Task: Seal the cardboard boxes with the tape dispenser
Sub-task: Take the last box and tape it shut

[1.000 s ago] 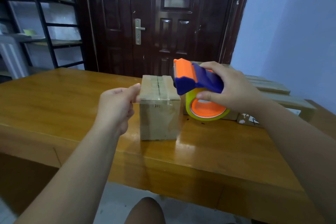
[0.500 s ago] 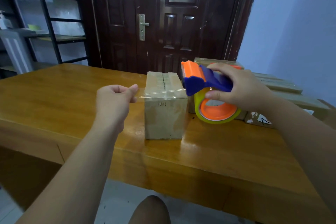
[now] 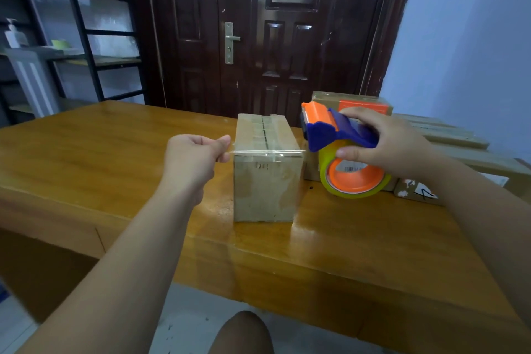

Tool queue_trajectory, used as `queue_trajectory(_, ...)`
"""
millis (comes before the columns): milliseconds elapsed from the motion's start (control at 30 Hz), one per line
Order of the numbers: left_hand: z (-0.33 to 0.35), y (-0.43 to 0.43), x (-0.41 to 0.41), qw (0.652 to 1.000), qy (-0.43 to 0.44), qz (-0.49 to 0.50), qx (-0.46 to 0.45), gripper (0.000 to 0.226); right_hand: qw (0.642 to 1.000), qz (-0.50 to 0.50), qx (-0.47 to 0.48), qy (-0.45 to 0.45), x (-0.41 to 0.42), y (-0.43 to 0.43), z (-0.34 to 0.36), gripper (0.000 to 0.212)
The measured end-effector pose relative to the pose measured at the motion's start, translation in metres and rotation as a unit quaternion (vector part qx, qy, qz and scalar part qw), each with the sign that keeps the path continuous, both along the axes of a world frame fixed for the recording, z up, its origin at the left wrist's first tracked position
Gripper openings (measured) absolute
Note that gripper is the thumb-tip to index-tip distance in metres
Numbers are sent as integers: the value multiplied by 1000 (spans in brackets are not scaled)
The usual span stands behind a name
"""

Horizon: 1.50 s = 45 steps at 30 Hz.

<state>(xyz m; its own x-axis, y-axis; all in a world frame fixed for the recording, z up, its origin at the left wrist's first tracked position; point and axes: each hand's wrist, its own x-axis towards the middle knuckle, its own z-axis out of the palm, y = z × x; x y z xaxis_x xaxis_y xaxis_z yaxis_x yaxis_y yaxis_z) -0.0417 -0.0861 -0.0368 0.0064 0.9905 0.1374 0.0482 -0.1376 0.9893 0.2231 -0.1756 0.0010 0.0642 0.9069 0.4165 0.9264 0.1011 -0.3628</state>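
There is a single view, from a wide-angle camera worn on the person's head. It looks forward and slightly down across the glossy orange-brown wooden worktop [image 3: 115, 152], with both forearms reaching in from the bottom corners. The plain brown cardboard box [image 3: 265, 181] stands near the centre at close range. Straight ahead the view faces the dark brown panelled door [image 3: 258, 37], with the black metal shelving rack [image 3: 83, 23] at its left edge and the pale blue wall [image 3: 474, 52] at its right.
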Motion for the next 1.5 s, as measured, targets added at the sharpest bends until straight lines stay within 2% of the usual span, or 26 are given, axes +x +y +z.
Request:
queue_trajectory(133,-3,6,-2,999,30,-9,6,28,1000,6,-7,7,3,1,-7,85)
queue_trajectory(433,-13,17,-5,998,-15,-58,-35,19,1000,11,4,6,10,7,-20,84)
queue_trajectory(733,-25,16,2,993,-42,-94,-55,31,994,52,-24,93,18,14,-43,79)
queue_trajectory(900,-33,16,4,996,-42,-76,-14,34,984,92,-46,144,12,20,-58,76)
queue_trajectory(1000,-37,16,6,993,-75,-88,-16,33,983,89,-37,158,11,22,-68,70)
queue_trajectory(1067,-38,16,8,986,-124,-99,-53,27,981,83,-40,171,11,22,-71,68)
queue_trajectory(1167,-36,16,12,957,-227,-135,-122,17,979,77,-47,181,10,21,-70,49)
queue_trajectory(1267,-36,12,17,940,-271,-147,-149,14,979,67,-43,186,6,19,-69,18)
queue_trajectory(1333,-41,8,21,953,-257,-95,-127,12,979,62,-34,192,3,19,-68,17)
queue_trajectory(1400,-49,4,24,975,-207,-47,-72,9,978,52,-22,202,0,17,-70,14)
queue_trajectory(1433,-52,2,24,985,-164,-31,-35,7,977,47,-20,209,0,17,-72,23)
queue_trajectory(1500,-59,-3,21,997,-39,1,72,22,973,40,-8,225,-3,17,-76,58)
